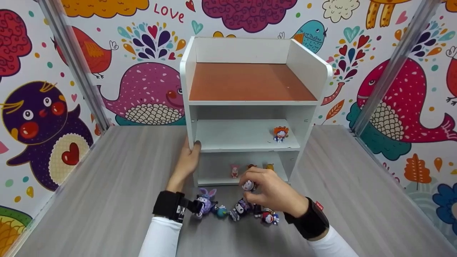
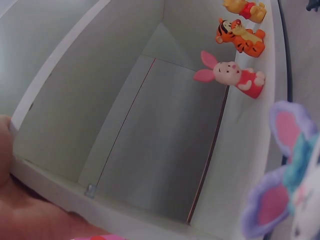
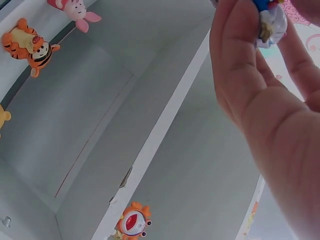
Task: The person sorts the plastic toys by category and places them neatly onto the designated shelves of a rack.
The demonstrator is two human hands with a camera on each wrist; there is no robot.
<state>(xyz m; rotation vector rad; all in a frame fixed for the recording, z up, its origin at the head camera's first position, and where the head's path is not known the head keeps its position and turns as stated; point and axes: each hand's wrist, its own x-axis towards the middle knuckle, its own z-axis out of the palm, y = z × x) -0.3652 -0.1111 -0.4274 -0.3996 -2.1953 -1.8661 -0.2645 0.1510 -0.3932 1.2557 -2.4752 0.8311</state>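
Note:
My left hand [image 1: 187, 160] grips the left side panel of a white toy shelf [image 1: 250, 150], thumb on its front edge. In front of the lower level, my right hand [image 1: 273, 189] pinches a small figurine [image 1: 249, 185] with a white head; blue shows on it in the right wrist view, and my fingers hide much of it. On the bottom level stand a pink piglet figurine [image 2: 230, 74], an orange striped tiger figurine [image 2: 241, 38] and a yellow bear figurine [image 2: 246, 9]. An orange-maned figurine [image 1: 280, 134] stands at the right of the middle level.
Before the shelf, on the grey wood-grain surface [image 1: 135, 171], lie a purple bunny-eared figurine [image 1: 204, 205], a blue-green one [image 1: 221, 211], a dark purple one [image 1: 240, 208] and a red-and-blue one [image 1: 269, 217]. The brown top level [image 1: 246, 82] has raised sides. Cartoon-printed walls [image 1: 150, 92] stand around.

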